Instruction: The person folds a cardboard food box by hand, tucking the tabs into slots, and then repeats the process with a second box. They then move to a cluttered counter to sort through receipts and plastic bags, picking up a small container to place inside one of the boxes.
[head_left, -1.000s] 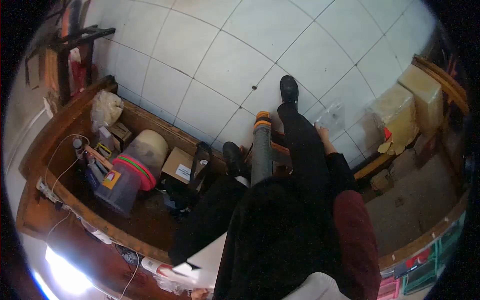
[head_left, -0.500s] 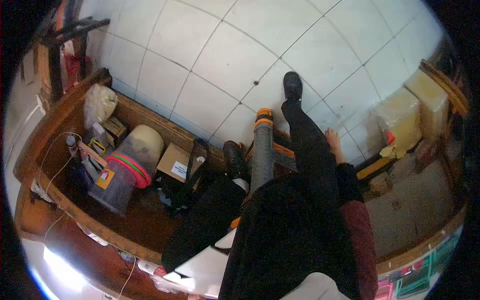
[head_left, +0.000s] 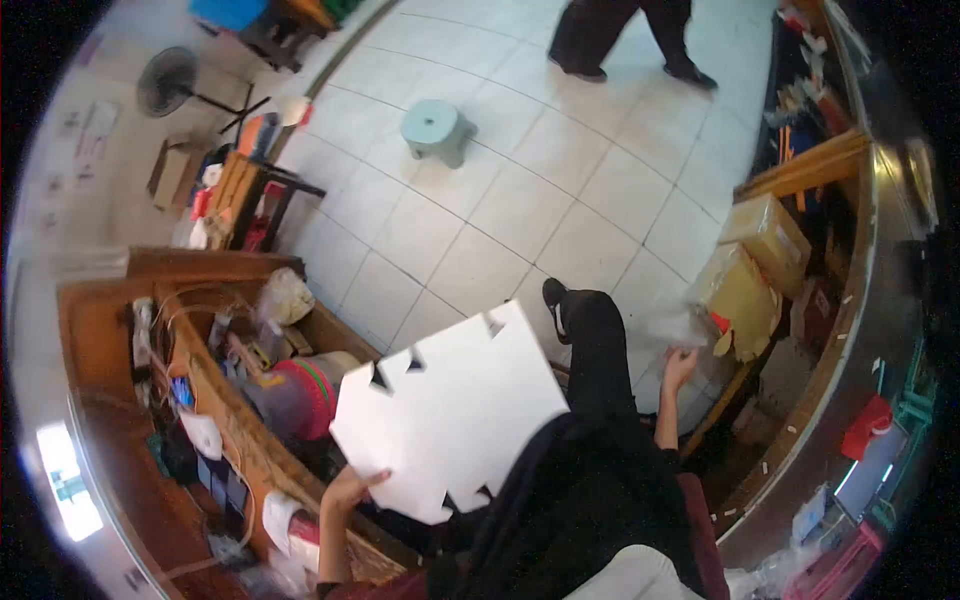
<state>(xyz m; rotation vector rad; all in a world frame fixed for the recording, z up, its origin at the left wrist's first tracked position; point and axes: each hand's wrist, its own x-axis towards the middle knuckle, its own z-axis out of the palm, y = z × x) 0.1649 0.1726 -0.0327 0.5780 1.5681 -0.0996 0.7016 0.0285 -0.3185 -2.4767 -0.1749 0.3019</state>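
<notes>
A white sheet with small notches along its edges (head_left: 450,410) spreads over my lap, tilted. My left hand (head_left: 352,488) grips its lower left edge, thumb on top. Off to the right, my right hand (head_left: 681,365) is raised with its fingers pressed together. Something pale and blurred (head_left: 685,328) shows at those fingertips, too smeared to name. The right hand is apart from the sheet, near a yellowish wrapped package (head_left: 738,300).
A pale green stool (head_left: 436,124) stands on the tiled floor; a person's dark-clad legs (head_left: 625,35) are farther off. At left, a wooden compartment (head_left: 340,330) holds a container with a pink rim (head_left: 310,395). A black fan (head_left: 167,82) stands at the upper left.
The view has tilted up, bringing the stool and the person's legs in. The white sheet and my left hand have come into clear view. My right hand has risen and its fingers have closed.
</notes>
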